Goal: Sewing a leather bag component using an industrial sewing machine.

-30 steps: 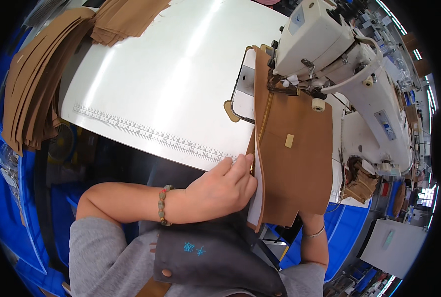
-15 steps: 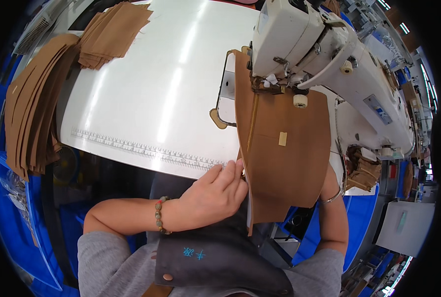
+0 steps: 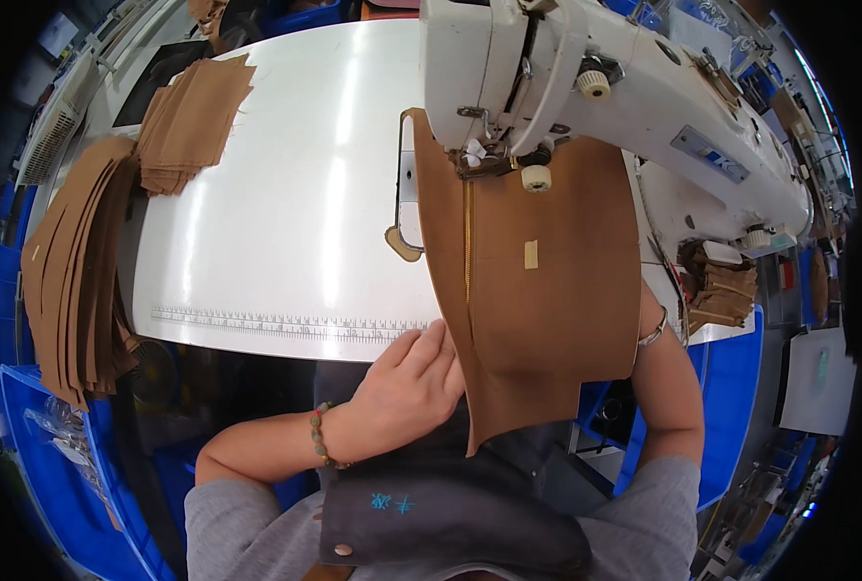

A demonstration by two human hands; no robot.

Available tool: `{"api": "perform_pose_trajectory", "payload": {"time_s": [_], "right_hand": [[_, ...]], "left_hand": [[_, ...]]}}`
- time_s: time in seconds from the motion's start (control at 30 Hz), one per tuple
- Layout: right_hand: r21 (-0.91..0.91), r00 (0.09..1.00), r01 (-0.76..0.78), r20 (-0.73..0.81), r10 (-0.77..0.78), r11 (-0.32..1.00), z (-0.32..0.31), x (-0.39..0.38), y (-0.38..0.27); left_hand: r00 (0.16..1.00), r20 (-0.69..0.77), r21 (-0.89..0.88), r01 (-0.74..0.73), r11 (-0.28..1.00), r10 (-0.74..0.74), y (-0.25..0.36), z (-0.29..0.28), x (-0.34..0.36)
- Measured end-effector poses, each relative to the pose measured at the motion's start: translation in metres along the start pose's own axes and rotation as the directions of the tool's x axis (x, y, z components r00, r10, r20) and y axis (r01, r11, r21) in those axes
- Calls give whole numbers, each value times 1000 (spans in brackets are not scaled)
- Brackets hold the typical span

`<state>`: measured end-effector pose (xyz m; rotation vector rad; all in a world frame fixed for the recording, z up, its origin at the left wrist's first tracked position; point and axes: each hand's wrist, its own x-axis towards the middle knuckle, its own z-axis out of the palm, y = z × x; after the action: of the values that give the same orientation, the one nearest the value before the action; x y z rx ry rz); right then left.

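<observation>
A brown panel (image 3: 557, 300) of leather-like material lies under the head of a white sewing machine (image 3: 489, 87). A gold zipper (image 3: 469, 242) runs along its left side, up to the presser foot area, and a small yellowish tape piece (image 3: 531, 255) sits on it. My left hand (image 3: 407, 382) is closed at the panel's near left edge, fingertips partly hidden by it. My right hand (image 3: 649, 315) reaches beneath the panel's right edge; only the part by the bracelet shows, its fingers hidden. The panel's near end hangs past the table edge over my lap.
The white table (image 3: 266, 194) has a printed ruler scale (image 3: 286, 322) along its near edge. Brown cut pieces are stacked at the far left (image 3: 194, 126), and a larger bundle (image 3: 77, 271) drapes nearer. Blue bins (image 3: 53, 465) stand left and right. More brown pieces (image 3: 722, 290) lie right.
The whole view has shifted. Beside my left hand, the panel's left edge is spread flatter, showing more of the zipper. The panel has slid slightly farther under the machine head.
</observation>
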<state>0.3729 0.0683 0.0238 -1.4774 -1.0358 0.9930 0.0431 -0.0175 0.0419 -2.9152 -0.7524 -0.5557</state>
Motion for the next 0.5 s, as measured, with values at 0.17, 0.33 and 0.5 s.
{"api": "perform_pose_trajectory", "payload": {"time_s": [0.17,0.33,0.5], "right_hand": [[-16,1000,15,-15,-15,1000,1,16,0],[-52,998,40,-41,-42,998,6,39,-4],[14,961,133,-247,-126,991,-1,15,-39]], "left_hand": [[1000,15,-47,22,999,-21,1,0,-1],[1000,-8,-58,13,998,-14,0,1,-2],[999,-8,-63,37,997,-38,3,3,-5]]}}
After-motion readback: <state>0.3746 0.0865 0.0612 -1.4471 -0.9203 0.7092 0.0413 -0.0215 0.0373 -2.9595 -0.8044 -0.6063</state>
